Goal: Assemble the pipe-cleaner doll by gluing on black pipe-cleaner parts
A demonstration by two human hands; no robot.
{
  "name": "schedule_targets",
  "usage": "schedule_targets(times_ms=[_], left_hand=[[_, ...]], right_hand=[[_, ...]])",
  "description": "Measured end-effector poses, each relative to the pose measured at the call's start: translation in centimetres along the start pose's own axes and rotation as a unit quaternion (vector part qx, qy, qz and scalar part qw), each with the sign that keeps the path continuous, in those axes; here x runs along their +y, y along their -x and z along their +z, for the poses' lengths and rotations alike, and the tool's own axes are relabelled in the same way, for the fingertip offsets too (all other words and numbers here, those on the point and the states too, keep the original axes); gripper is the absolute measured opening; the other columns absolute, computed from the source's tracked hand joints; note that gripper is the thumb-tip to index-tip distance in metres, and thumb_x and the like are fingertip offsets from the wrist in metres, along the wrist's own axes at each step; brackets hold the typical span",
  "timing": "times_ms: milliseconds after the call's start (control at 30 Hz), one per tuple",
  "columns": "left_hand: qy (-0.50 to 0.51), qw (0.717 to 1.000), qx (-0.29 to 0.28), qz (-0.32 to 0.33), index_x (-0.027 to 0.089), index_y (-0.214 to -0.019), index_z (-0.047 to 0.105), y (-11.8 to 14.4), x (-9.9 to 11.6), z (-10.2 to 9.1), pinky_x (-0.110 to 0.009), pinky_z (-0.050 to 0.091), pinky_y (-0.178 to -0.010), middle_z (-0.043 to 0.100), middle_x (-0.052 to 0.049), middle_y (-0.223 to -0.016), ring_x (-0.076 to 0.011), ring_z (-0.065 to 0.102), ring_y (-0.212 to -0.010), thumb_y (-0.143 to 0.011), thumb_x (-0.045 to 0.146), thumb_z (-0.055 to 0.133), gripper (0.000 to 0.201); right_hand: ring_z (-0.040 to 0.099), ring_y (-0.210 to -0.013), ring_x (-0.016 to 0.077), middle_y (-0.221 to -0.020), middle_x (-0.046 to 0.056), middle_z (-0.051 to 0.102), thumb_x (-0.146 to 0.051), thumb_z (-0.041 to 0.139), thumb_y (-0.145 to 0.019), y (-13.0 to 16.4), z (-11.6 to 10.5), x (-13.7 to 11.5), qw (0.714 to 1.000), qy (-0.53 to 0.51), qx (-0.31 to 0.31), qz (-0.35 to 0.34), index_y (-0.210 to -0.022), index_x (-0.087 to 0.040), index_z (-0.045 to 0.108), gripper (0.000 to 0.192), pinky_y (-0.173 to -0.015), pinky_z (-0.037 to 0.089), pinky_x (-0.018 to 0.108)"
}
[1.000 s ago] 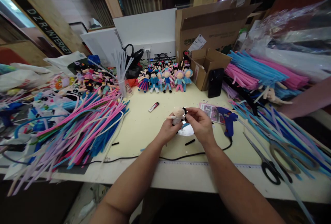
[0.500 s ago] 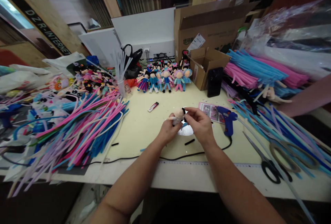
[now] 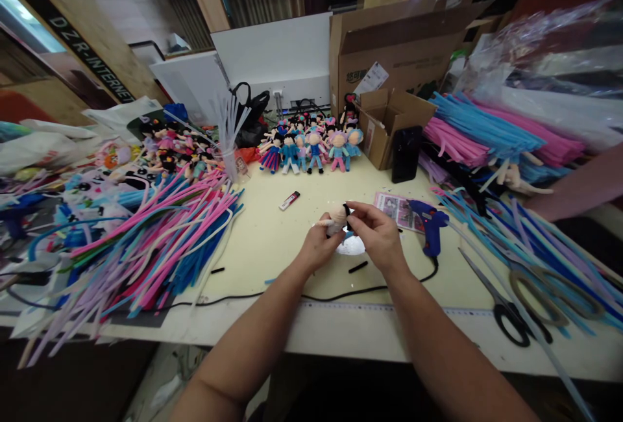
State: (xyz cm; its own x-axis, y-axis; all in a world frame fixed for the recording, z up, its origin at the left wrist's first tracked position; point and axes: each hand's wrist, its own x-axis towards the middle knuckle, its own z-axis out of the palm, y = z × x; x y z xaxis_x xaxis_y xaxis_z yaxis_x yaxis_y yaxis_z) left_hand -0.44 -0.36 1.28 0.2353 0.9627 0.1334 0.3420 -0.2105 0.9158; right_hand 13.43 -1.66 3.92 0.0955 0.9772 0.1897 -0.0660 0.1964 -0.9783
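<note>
My left hand (image 3: 318, 243) is closed around a small doll (image 3: 337, 213) with a pale, bare round head and a white and blue body, held above the table. Against the side of its head, my right hand (image 3: 382, 234) pinches a short black pipe cleaner (image 3: 347, 211). Part of the doll is hidden behind my fingers. Below the hands lies a shiny white patch (image 3: 351, 245). Close to my right wrist rests a short black piece of pipe cleaner (image 3: 358, 267).
A blue glue gun (image 3: 431, 224) stands right of my hands, its black cord (image 3: 341, 295) crossing in front. Scissors (image 3: 506, 305) lie at the right. Pipe cleaners (image 3: 160, 240) pile up at the left. Finished dolls (image 3: 314, 149), a phone (image 3: 406, 154) and a small carton (image 3: 377, 130) stand behind.
The view has shifted very slightly. Both hands keep their hold on the doll and the black pipe cleaner, with hardly any movement.
</note>
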Motion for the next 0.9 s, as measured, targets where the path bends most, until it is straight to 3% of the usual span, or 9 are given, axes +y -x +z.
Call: schedule_targets(times_ms=[533,900], left_hand=[[-0.001,1.0,-0.014,-0.011,0.016,-0.094,0.057,0.1,-0.2,0.1,-0.025,0.04,-0.065,0.055,0.001,-0.078,-0.0131,0.051,-0.071,-0.076,0.021,0.055,0.019],[0.037,0.996,-0.06,-0.055,0.017,-0.088,0.055,0.1,-0.1,0.1,-0.025,0.042,-0.061,0.055,0.002,-0.07,-0.0124,0.052,-0.065,-0.076,0.025,0.056,0.014]], right_hand=[[0.052,-0.065,0.0118,-0.08,0.002,0.055,-0.027,0.062,-0.075,-0.2,-0.7,0.6,0.997,0.073,-0.022,-0.032,-0.103,-0.019,0.067,0.03,-0.059,0.046,0.026],[0.055,-0.069,0.0139,-0.081,0.002,0.054,-0.029,0.059,-0.079,-0.4,-1.1,1.0,0.989,0.128,-0.034,-0.064,-0.105,-0.02,0.068,0.028,-0.063,0.05,0.029]])
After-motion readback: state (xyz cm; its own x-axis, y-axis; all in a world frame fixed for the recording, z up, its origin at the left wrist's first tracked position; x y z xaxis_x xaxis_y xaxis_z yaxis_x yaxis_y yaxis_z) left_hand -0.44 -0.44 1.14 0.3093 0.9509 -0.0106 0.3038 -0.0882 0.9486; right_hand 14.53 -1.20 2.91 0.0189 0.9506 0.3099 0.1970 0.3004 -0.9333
